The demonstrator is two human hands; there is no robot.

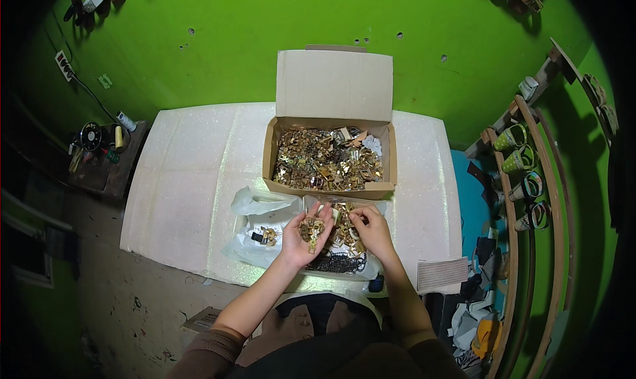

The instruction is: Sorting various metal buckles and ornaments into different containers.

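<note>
My left hand (pixel 295 248) is turned palm up and cupped around a small heap of gold-coloured metal fittings (pixel 310 230), which look like buckles. To its right, my right hand (pixel 375 233) has thumb and fingertips pinched together; whatever is between them is too small to make out. Below and between both hands lies a loose pile of similar metal fittings (pixel 346 236), with a tangle of black chain-like pieces (pixel 338 263) in front of it. Left of my left hand, a tray lined with thin plastic (pixel 246 252) contains a few gold and dark pieces (pixel 267 236).
Behind my hands stands an open cardboard box (pixel 267 155), full of metal fittings, its lid raised. The pale table (pixel 179 180) carries everything. A striped sheet (pixel 442 274) lies at the right edge, near a wooden rack (pixel 513 246) with sandals. Thread spools (pixel 126 121) stand far left.
</note>
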